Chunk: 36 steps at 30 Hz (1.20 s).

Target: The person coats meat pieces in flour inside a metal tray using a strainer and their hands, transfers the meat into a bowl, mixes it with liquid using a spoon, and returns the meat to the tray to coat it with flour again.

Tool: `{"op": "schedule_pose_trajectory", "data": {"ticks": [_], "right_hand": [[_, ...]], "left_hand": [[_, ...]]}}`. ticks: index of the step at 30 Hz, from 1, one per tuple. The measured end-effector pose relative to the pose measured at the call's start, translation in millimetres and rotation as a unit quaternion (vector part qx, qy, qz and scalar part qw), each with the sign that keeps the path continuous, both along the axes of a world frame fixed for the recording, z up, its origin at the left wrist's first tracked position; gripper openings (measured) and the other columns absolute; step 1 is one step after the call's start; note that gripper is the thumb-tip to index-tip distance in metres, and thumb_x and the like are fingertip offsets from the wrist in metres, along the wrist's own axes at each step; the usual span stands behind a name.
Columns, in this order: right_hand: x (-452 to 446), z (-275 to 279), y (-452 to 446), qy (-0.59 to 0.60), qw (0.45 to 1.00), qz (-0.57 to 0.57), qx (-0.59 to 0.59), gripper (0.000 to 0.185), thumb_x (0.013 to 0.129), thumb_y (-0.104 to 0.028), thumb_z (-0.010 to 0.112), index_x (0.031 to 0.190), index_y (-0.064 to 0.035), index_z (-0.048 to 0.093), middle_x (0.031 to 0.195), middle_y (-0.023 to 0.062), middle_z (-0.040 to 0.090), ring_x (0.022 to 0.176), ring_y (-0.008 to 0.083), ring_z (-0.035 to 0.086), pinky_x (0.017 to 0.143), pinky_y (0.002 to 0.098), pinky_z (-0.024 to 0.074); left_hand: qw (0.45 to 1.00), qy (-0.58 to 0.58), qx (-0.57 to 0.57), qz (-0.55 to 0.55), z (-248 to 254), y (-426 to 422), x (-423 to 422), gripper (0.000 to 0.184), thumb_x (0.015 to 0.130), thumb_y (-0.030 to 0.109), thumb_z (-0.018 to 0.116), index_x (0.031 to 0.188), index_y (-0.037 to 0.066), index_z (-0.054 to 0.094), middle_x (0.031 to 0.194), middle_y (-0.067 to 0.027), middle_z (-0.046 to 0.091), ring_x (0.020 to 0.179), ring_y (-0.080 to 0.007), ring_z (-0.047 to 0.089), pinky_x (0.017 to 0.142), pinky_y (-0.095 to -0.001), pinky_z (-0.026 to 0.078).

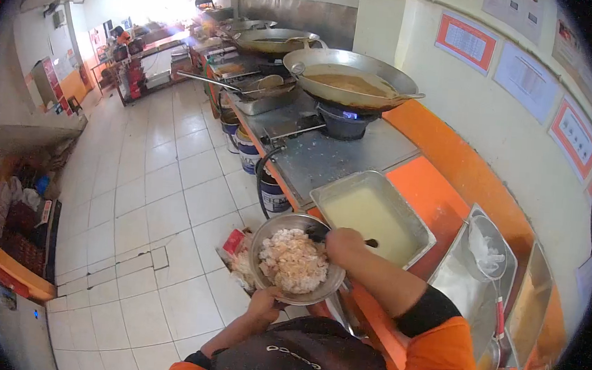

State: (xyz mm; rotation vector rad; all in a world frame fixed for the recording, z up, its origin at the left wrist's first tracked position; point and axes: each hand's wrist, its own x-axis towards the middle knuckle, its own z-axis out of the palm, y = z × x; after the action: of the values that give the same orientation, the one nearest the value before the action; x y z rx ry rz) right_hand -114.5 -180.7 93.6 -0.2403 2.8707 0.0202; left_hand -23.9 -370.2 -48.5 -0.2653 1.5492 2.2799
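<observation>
My left hand (pixel 266 304) grips the near left rim of a round metal bowl (pixel 258 238), its fingers closed on the edge. Pale, lumpy food with a light brown powder on top (pixel 293 260) fills much of the bowl. At the bowl's right side, my right hand (pixel 344 246) is wrapped round a dark-handled utensil (pixel 372 243), whose dark part reaches over the bowl's rim. Just beyond that hand lies a rectangular metal tray (pixel 412 253) holding pale yellow liquid.
A large wok (pixel 402 74) of brown liquid sits on a burner (pixel 346 123) ahead, with more woks behind it. A strainer (pixel 488 259) rests in a tray at right. Buckets (pixel 248 152) stand below the counter (pixel 382 150). A person (pixel 120 35) is far back at left.
</observation>
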Motion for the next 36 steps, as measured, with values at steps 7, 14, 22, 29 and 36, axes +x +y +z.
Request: {"op": "schedule_pose_trajectory", "data": {"ticks": [7, 14, 22, 29, 36], "right_hand": [[54, -31, -109, -0.034, 0.972, 0.232, 0.002, 0.017, 0.071, -0.014, 0.052, 0.075, -0.0026, 0.064, 0.074, 0.0135, 0.063, 0.072, 0.0247, 0.062, 0.060, 0.0388, 0.0491], [26, -53, -136, -0.014, 0.972, 0.233, 0.032, 0.017, 0.071, -0.014, 0.053, 0.076, -0.0031, 0.064, 0.072, 0.0120, 0.063, 0.076, 0.0227, 0.062, 0.060, 0.0377, 0.0495], [60, -39, -148, 0.004, 0.963, 0.269, -0.010, 0.019, 0.073, -0.013, 0.050, 0.078, -0.0010, 0.064, 0.080, 0.0151, 0.062, 0.076, 0.0241, 0.062, 0.064, 0.0346, 0.0496], [-2, -10, -134, 0.024, 0.968, 0.246, 0.036, 0.017, 0.072, -0.014, 0.051, 0.075, -0.0045, 0.065, 0.076, 0.0130, 0.062, 0.072, 0.0229, 0.062, 0.058, 0.0344, 0.0490], [42, -40, -128, 0.044, 0.901, 0.427, -0.067, 0.020, 0.069, -0.014, 0.051, 0.078, 0.0015, 0.061, 0.065, 0.0156, 0.059, 0.070, 0.0272, 0.062, 0.056, 0.0378, 0.0491]], "left_hand": [[0.963, -0.088, 0.202, 0.155, 10, -22, -6, 0.027, 0.069, -0.002, 0.047, 0.096, -0.001, 0.048, 0.091, -0.0125, 0.054, 0.084, -0.0252, 0.054, 0.068, -0.0342, 0.046], [0.976, -0.020, 0.096, 0.197, -11, -46, 20, 0.015, 0.070, -0.004, 0.040, 0.085, -0.005, 0.046, 0.092, -0.0177, 0.051, 0.082, -0.0300, 0.053, 0.073, -0.0439, 0.047], [0.975, -0.002, 0.096, 0.200, 12, -59, 37, 0.008, 0.068, -0.001, 0.045, 0.075, -0.001, 0.049, 0.089, -0.0160, 0.054, 0.080, -0.0301, 0.053, 0.070, -0.0428, 0.046], [0.920, 0.102, -0.376, 0.031, 31, -74, 56, 0.012, 0.068, 0.014, 0.066, 0.078, 0.010, 0.062, 0.085, -0.0067, 0.062, 0.079, -0.0253, 0.059, 0.068, -0.0304, 0.046], [0.929, -0.095, 0.220, 0.282, -5, -77, 42, 0.021, 0.067, -0.003, 0.050, 0.087, -0.004, 0.054, 0.084, -0.0155, 0.057, 0.082, -0.0281, 0.057, 0.070, -0.0351, 0.046]]}}
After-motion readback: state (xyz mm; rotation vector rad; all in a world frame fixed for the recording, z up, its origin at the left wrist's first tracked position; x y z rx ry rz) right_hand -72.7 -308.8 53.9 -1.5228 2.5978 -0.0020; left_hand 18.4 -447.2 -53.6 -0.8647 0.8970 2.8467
